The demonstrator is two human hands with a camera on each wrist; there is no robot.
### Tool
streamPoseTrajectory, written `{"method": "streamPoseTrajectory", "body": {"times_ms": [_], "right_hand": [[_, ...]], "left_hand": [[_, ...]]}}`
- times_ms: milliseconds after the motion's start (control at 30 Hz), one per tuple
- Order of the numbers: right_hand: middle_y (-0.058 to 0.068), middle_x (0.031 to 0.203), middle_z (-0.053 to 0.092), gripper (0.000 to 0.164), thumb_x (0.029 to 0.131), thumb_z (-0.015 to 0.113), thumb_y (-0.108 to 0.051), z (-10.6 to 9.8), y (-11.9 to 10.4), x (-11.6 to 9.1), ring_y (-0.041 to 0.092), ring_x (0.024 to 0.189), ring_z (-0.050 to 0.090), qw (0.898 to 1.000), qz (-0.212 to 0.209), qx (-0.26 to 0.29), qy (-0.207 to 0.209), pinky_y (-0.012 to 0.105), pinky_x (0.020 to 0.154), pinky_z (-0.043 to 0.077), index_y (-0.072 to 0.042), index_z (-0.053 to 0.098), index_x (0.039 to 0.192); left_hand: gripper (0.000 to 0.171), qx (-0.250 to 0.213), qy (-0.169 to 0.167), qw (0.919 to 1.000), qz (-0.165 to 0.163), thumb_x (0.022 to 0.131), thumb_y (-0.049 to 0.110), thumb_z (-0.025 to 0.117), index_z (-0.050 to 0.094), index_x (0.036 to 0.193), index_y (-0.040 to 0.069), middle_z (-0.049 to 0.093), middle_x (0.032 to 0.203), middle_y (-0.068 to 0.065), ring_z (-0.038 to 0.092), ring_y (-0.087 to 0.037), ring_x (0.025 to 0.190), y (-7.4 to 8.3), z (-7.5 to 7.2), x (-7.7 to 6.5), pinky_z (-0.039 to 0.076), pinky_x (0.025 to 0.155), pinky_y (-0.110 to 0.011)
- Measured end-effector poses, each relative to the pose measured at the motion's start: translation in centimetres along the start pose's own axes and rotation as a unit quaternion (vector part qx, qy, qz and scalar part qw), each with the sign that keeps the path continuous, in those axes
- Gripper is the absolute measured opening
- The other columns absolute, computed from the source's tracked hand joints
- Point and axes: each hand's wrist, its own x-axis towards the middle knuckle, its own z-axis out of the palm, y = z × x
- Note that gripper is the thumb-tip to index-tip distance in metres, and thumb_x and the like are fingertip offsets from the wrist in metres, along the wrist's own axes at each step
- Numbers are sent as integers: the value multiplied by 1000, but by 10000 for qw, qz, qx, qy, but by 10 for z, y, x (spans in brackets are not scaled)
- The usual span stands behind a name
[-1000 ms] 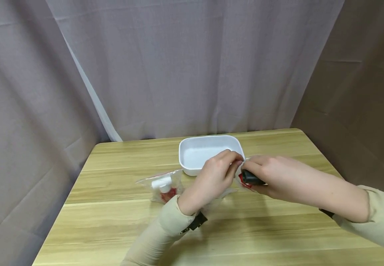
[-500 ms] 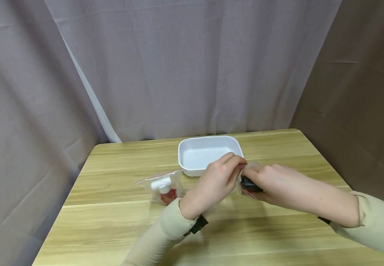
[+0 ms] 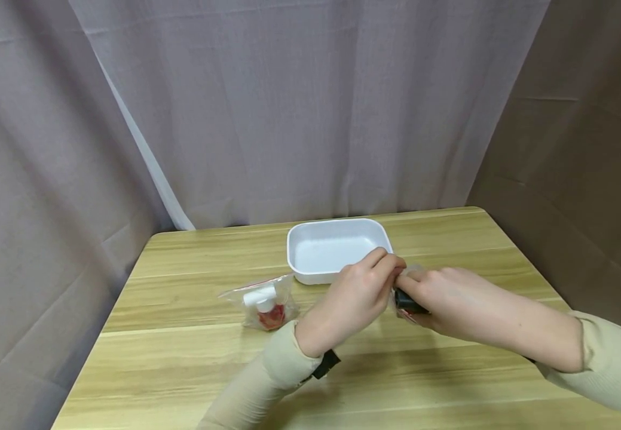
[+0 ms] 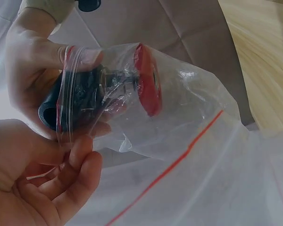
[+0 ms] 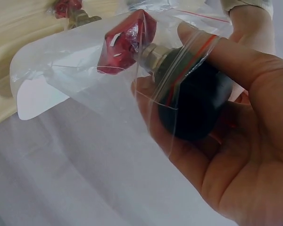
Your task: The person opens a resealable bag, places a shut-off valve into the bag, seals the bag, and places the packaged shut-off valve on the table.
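Note:
In the head view, my left hand and right hand meet just right of the white tray. My right hand grips a valve with a black body and a red handwheel. The valve lies in a clear zip bag, its black end at the bag's mouth. Whether the right fingers are inside or outside the film, I cannot tell. My left thumb and fingers pinch the bag's edge by the zip strip.
A white tray stands at the table's back. Left of my left forearm lies another zip bag holding a white T-shaped fitting with a red part. Curtains surround the wooden table.
My left hand has shifted slightly right along the bag's edge. The right hand has dropped a little, and less of the red handwheel shows in the head view.

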Motion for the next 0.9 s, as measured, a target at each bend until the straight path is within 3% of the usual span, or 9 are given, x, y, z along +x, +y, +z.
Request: {"method": "streamPoseTrajectory", "body": {"times_ms": [400, 600, 900], "right_hand": [[-15, 74, 47, 35, 77, 86, -15, -6, 2, -11, 2, 54, 43, 9995, 291, 85, -71, 22, 46, 38, -16, 56, 94], [-11, 73, 51, 47, 70, 92, -21, 0, 6, -14, 4, 53, 44, 9985, 441, -176, -256, 24, 46, 39, -11, 59, 102], [-11, 75, 55, 43, 67, 93, -20, 10, 15, -20, 8, 59, 52, 9959, 649, 9, -626, 31, 50, 43, -13, 62, 96]], "left_hand": [[14, 6, 154, 9997, 180, 96, -3, 57, 65, 106, 4, 61, 96, -4, 63, -14, 78, 4, 8, 4, 53, 63, -21], [15, 53, -197, 9998, 68, 96, -2, 58, 65, 108, 5, 61, 98, -3, 62, -11, 77, 3, 13, 3, 52, 65, -20], [14, 427, -660, 9968, 169, 96, 4, 62, 67, 108, 8, 63, 98, 1, 62, -9, 80, 3, 24, 4, 51, 67, -20]]}}
